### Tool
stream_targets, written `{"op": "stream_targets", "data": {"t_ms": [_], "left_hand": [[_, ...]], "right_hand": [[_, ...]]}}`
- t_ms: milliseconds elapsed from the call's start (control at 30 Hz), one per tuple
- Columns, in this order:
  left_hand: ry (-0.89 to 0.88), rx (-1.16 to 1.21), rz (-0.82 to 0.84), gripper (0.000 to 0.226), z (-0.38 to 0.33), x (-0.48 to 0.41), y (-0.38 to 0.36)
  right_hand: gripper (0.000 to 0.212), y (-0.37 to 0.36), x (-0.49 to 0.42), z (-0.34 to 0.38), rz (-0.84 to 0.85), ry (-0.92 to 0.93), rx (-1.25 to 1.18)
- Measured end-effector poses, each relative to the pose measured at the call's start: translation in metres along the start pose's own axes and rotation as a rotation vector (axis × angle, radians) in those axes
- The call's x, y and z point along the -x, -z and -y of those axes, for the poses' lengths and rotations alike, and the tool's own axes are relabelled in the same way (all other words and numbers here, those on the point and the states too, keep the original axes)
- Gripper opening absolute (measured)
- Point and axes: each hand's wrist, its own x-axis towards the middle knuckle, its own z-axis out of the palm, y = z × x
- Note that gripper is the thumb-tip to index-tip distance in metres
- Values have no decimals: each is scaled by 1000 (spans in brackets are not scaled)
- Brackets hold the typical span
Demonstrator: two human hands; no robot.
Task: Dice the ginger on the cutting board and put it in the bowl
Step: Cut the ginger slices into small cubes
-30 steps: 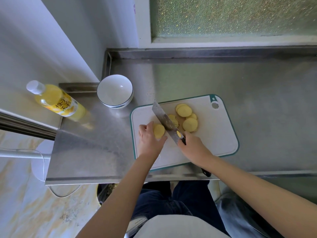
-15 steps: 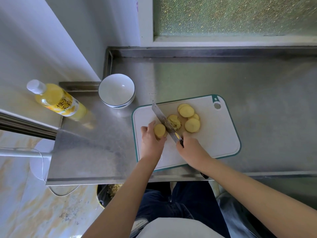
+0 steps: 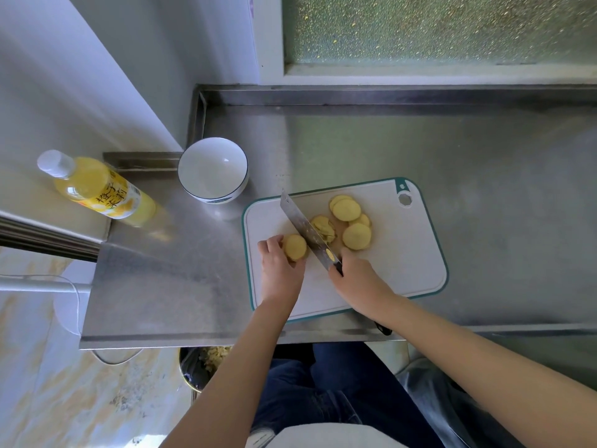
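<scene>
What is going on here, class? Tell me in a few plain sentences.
A person is cutting ginger on a board. The left hand holds the ginger in place. The right hand grips the knife, whose blade is right beside the ginger. Round slices lie on the far side of the blade. The bowl next to the board looks empty, so nothing has gone in yet.

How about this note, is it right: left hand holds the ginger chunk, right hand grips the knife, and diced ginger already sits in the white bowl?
Not quite. The head view shows the white bowl empty; the cut ginger slices lie on the cutting board. The rest stands: left hand holds the ginger chunk, right hand grips the knife.
</scene>
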Motion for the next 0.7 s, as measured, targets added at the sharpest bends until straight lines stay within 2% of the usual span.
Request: {"op": "stream_targets", "data": {"t_ms": [200, 367, 467, 700], "left_hand": [[51, -55, 1, 64, -3, -2, -7], [14, -182, -42, 53, -6, -4, -15], [-53, -203, 7, 52, -6, -9, -11], [-119, -252, 84, 52, -5, -13, -3]], "right_hand": [[15, 8, -3, -3, 53, 23, 48], [18, 23, -1, -4, 107, 48, 89], [30, 34, -3, -2, 105, 72, 148], [34, 37, -4, -3, 134, 81, 157]]}}
